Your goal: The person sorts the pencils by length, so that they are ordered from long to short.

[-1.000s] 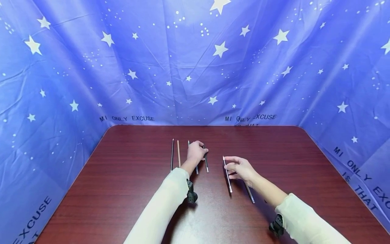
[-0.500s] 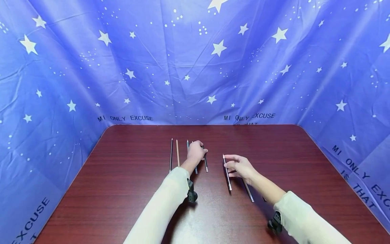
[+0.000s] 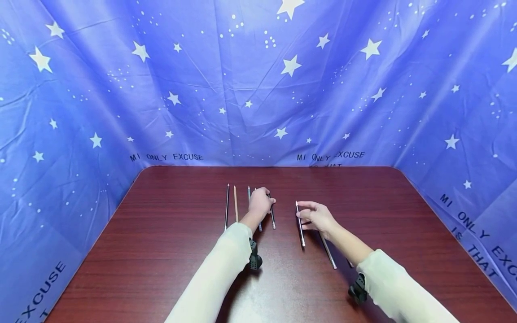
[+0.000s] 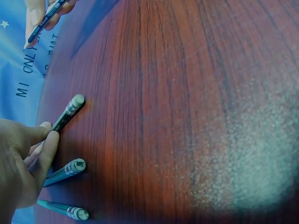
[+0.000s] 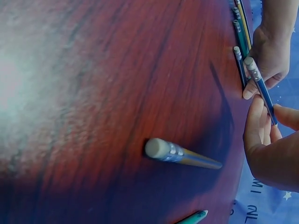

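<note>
My left hand (image 3: 260, 204) pinches a dark pencil (image 3: 273, 218) that lies on the table, its white eraser end toward me; in the left wrist view, thumb and finger hold this pencil (image 4: 62, 121) below its metal band. To the right, my right hand (image 3: 321, 219) holds another dark pencil (image 3: 300, 229) between thumb and fingers, tip pointing away, above the tabletop. The right wrist view shows that pencil's white eraser (image 5: 250, 64) lifted clear of the wood. Left of my left hand lie a black pencil (image 3: 227, 206), a tan pencil (image 3: 236, 204) and a blue pencil (image 3: 248, 192), roughly side by side.
Beneath my right forearm lies a brownish pencil (image 3: 329, 253), with its eraser end (image 5: 159, 149) large in the right wrist view. A green pencil (image 5: 194, 217) shows at that view's lower edge. The table (image 3: 161, 251) is reddish-brown wood, enclosed by a blue starry curtain (image 3: 258, 80).
My right hand has moved slightly away from me across the table, carrying its pencil along. My left hand stays in place on its pencil.
</note>
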`<state>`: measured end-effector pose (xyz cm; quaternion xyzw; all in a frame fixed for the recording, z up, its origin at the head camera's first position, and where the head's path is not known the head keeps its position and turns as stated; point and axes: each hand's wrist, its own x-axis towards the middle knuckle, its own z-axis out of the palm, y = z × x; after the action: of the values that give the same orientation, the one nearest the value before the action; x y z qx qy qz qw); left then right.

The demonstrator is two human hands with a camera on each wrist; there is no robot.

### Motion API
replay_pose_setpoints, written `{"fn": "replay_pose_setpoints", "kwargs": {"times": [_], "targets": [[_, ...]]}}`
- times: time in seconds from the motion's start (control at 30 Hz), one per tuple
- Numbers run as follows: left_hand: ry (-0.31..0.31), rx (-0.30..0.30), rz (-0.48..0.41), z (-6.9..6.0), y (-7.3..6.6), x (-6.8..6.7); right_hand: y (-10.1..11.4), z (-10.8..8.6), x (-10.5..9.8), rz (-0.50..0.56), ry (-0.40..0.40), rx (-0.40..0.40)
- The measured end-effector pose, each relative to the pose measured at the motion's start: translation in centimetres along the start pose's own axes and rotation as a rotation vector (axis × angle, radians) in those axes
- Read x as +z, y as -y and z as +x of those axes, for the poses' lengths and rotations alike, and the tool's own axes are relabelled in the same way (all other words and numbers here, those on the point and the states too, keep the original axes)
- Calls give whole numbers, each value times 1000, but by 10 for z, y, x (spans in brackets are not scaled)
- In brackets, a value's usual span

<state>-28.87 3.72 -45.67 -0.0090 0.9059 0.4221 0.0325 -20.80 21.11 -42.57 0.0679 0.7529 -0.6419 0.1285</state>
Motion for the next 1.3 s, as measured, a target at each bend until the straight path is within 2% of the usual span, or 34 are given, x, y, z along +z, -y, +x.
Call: {"fn": "replay_pose_setpoints", "kwargs": {"times": [0.9,1.3], "targets": [[-16,17,16,-1,0,0,17,35,11,29,-79,-12],[-29,24,94,-1,-1,-1,14,51,19,19,-127,8]]}}
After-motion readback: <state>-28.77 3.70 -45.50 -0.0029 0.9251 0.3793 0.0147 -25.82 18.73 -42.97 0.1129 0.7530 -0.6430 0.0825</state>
